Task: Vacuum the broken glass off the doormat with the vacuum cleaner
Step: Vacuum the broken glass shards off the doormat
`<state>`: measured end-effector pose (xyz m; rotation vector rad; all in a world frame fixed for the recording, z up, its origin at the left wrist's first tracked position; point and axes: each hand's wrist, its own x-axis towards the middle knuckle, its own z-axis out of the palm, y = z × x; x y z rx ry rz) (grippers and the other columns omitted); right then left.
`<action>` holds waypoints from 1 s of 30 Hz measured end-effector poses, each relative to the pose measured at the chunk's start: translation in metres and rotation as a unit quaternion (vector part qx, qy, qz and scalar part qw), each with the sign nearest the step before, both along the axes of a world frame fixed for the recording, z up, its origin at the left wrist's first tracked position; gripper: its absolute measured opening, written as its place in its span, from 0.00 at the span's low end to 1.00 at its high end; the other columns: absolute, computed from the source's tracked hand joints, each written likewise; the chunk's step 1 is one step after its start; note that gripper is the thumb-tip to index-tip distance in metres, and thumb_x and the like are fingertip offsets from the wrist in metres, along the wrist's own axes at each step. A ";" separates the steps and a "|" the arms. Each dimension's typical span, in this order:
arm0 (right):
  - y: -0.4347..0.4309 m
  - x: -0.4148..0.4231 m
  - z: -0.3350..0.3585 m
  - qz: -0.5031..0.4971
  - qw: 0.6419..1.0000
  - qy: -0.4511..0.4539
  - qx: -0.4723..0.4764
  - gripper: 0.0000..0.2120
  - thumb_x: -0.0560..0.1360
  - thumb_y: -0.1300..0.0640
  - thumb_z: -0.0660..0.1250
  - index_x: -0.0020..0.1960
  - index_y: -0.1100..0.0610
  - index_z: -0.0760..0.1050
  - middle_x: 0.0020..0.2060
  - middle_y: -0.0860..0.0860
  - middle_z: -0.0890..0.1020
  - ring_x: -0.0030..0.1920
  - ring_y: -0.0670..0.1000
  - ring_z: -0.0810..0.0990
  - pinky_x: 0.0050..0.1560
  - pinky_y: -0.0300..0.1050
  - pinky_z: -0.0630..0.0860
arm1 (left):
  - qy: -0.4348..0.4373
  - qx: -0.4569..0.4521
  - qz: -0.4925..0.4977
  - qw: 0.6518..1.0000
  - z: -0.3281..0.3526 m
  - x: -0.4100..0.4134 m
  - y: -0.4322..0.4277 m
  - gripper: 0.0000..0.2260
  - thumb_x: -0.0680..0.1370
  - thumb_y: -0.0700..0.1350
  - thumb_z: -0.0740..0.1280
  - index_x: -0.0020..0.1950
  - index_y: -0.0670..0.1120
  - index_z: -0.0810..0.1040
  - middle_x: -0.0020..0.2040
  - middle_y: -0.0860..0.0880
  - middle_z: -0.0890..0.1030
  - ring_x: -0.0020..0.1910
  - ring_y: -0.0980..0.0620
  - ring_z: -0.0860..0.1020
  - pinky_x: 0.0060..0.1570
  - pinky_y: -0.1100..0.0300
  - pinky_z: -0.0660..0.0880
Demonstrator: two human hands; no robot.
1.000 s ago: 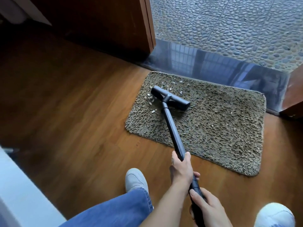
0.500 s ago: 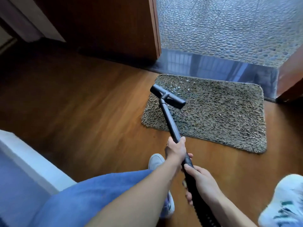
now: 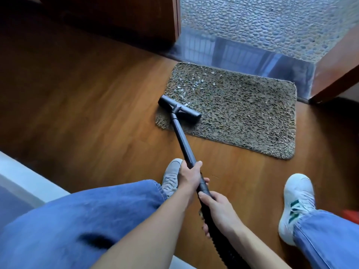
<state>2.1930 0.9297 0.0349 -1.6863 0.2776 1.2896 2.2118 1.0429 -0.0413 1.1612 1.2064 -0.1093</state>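
Note:
A shaggy brown doormat (image 3: 242, 115) lies on the wooden floor before the doorway. Pale glass shards (image 3: 192, 83) are scattered over its far left part. The black nozzle (image 3: 179, 109) of the vacuum cleaner sits on the mat's near left corner, short of most shards. The dark wand (image 3: 182, 140) runs back from the nozzle toward me. My left hand (image 3: 189, 174) grips the wand's lower end. Just behind it, my right hand (image 3: 215, 208) grips the ribbed hose.
A dark polished threshold (image 3: 242, 53) and a pebble-tiled floor (image 3: 272, 22) lie beyond the mat. A wooden door (image 3: 136, 18) stands at the far left, another wooden edge (image 3: 334, 74) at the right. My white shoes (image 3: 297, 206) and blue jeans frame the wand. A white ledge (image 3: 29, 183) is at left.
The nozzle has been drawn back toward me, from among the shards at the mat's far left to its near left corner. Both hands keep their grip.

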 end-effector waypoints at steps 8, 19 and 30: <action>0.012 0.011 -0.018 -0.033 0.999 0.024 0.017 0.11 0.84 0.52 0.61 0.55 0.61 0.72 0.32 0.56 0.77 0.23 0.54 0.74 0.23 0.42 0.73 | -0.025 -0.002 0.000 1.000 -0.019 0.011 0.012 0.15 0.79 0.42 0.68 0.61 0.38 0.70 0.45 0.42 0.76 0.24 0.48 0.79 0.26 0.58 0.76; 0.029 0.028 -0.043 -0.015 0.997 -0.081 -0.008 0.05 0.78 0.54 0.69 0.50 0.54 0.76 0.31 0.56 0.80 0.24 0.58 0.78 0.26 0.47 0.75 | -0.026 0.003 -0.043 0.999 -0.036 0.036 0.034 0.12 0.79 0.43 0.68 0.60 0.41 0.72 0.41 0.46 0.78 0.27 0.46 0.81 0.35 0.52 0.82; 0.064 0.049 -0.055 -0.010 0.985 -0.165 -0.041 0.09 0.72 0.42 0.69 0.52 0.39 0.79 0.31 0.52 0.84 0.30 0.55 0.84 0.39 0.61 0.84 | -0.038 0.045 -0.082 0.995 -0.044 0.070 0.072 0.11 0.79 0.43 0.68 0.58 0.42 0.72 0.38 0.48 0.79 0.25 0.47 0.80 0.29 0.57 0.78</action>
